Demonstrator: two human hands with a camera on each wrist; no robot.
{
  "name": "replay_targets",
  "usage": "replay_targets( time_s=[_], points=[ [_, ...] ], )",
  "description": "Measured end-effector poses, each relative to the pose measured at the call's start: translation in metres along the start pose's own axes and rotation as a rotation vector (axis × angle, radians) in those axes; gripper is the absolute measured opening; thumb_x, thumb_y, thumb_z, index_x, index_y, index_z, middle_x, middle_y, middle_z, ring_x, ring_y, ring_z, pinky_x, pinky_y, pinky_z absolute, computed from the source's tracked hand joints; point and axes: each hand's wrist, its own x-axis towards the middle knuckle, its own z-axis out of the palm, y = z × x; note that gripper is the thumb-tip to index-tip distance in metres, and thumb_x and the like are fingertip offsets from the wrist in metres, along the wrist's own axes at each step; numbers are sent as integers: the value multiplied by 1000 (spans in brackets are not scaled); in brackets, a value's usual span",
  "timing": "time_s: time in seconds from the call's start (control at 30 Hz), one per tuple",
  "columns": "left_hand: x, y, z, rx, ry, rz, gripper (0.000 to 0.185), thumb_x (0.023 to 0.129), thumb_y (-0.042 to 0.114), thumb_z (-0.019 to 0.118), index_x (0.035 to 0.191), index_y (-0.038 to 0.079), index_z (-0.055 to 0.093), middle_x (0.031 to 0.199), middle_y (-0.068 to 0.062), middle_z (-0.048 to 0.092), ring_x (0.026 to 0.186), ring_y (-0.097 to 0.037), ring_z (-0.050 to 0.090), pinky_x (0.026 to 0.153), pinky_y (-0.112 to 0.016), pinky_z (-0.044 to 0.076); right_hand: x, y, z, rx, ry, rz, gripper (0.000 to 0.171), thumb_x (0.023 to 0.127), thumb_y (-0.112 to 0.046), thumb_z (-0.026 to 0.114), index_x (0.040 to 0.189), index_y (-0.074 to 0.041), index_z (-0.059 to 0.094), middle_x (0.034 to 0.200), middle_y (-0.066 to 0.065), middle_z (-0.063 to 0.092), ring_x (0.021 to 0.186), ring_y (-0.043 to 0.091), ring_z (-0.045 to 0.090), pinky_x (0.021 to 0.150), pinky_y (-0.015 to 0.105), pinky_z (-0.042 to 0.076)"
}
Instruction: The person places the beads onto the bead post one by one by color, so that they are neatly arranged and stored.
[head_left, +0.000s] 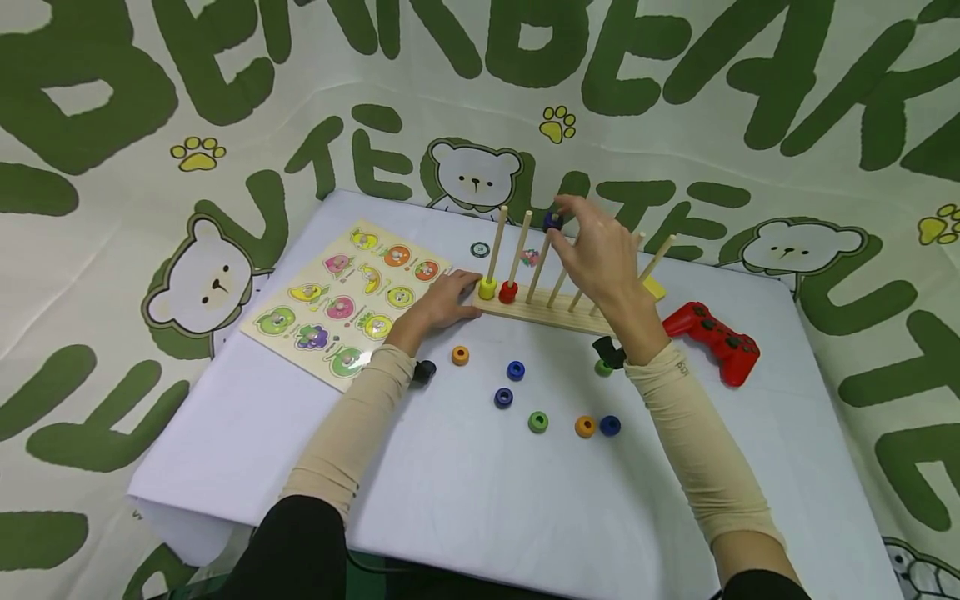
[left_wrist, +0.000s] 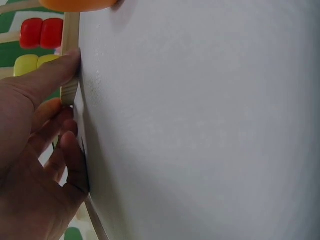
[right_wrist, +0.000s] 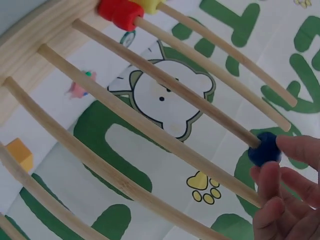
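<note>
A wooden rack with several upright pegs stands toward the back of the table. At its left end my left hand grips the base, the thumb against its edge. Yellow beads sit low on the first peg and red beads on the second. My right hand pinches a dark blue bead between thumb and fingers at the tip of the third peg. That peg's tip meets the bead's hole; how far it goes in is partly hidden.
Loose beads lie in front of the rack, among them an orange bead, a blue bead and a green bead. A fruit puzzle board lies left, a red game controller right. Behind the rack is a yellow block.
</note>
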Motion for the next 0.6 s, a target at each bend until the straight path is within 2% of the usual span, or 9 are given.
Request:
replay_targets(
  time_s=[0.17,0.23,0.3,0.37,0.43,0.5,0.6],
  points=[
    [-2,0,1,5,2,-1,75,101,25,76,164,5,41,166,-19,44,156,-38,38,131,-50,29,-15,0,-1,28,61,-56,44,101,-21,75,140,-3,65,131,17,71,62,25,59,50,33,43],
    [-2,0,1,6,1,-1,75,101,25,76,164,5,40,166,-19,43,156,-39,37,132,-51,28,-26,-2,-2,49,82,-92,41,100,-19,76,136,-2,67,130,18,70,62,23,59,50,32,43],
    [-1,0,1,9,0,3,76,101,26,76,164,5,39,167,-19,42,156,-39,37,132,-51,27,-41,-4,0,74,56,-138,36,99,-16,77,131,-1,70,124,16,71,61,21,59,48,30,43],
    [-2,-1,2,13,-5,6,76,101,26,75,164,4,39,167,-19,42,156,-39,36,132,-51,26,-59,-7,5,84,-45,-182,31,98,-16,77,126,-3,73,118,14,73,61,19,59,48,30,45],
    [-2,-1,2,15,-4,12,76,101,25,75,164,4,39,167,-19,42,156,-40,36,132,-52,25,-78,-9,13,76,-224,-237,29,98,-19,79,124,-6,75,116,10,75,71,19,67,56,31,55],
    [-3,0,1,15,-2,12,75,102,25,75,164,4,39,167,-19,42,156,-40,36,132,-52,25,-96,-11,22,78,-438,-281,30,97,-21,80,124,-8,76,117,8,75,83,20,73,67,34,62],
    [-3,1,1,20,3,7,74,102,25,74,164,3,39,167,-19,42,156,-40,36,132,-52,25,-117,-11,36,60,-675,-327,32,97,-24,80,126,-10,77,119,5,74,97,19,75,81,37,64]
  ],
)
